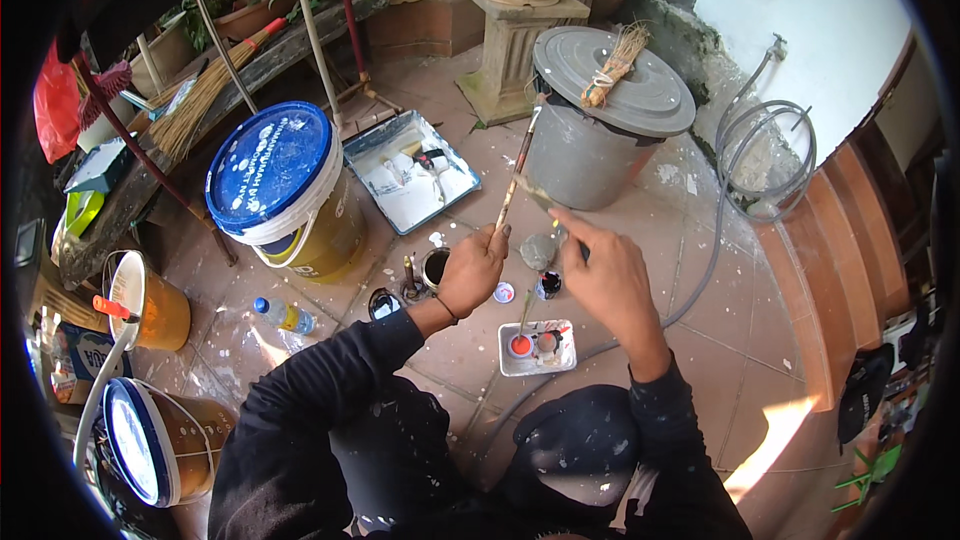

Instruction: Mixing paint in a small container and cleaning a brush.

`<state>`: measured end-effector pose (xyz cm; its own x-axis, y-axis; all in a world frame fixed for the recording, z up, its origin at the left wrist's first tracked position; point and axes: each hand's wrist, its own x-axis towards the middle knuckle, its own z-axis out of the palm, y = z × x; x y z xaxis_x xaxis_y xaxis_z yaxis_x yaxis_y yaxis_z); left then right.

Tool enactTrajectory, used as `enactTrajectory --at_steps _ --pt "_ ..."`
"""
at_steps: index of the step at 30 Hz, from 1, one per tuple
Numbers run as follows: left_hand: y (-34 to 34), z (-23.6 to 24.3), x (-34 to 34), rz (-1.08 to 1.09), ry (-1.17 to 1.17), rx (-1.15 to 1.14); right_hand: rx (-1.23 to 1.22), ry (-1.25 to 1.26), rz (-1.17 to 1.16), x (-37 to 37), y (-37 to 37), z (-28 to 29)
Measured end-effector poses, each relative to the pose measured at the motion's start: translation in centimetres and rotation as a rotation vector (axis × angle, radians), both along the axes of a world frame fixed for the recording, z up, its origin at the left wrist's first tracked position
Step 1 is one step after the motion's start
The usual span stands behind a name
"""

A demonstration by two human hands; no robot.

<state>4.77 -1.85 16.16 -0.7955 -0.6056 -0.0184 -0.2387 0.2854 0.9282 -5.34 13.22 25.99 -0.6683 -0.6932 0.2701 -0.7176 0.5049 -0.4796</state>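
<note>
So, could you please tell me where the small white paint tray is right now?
In the head view, the small white paint tray lies on the tiled floor at lower centre, below the right hand and just ahead of the person's knees.

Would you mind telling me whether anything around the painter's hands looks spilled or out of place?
Yes: white paint spatters fleck the tiled floor beside the grey bin, and more dots the dark trousers. Small open pots sit loose on the floor below the left hand, which holds a long brush; the right hand works alongside it.
</note>
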Motion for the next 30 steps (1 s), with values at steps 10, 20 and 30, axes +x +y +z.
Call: enactTrajectory --at_steps 10,20,30 --pt "0.02 -0.43 0.16 -0.014 -0.021 -0.240 -0.102 0.069 -0.084 -0.76 -0.12 -0.49" --pt "0.03 -0.60 0.35 0.003 0.016 -0.263 -0.044 0.052 -0.072 -0.80 -0.09 -0.59" --pt "0.08 -0.44 0.56 0.028 0.038 -0.333 0.021 0.023 -0.055 -0.89 -0.12 -1.07"
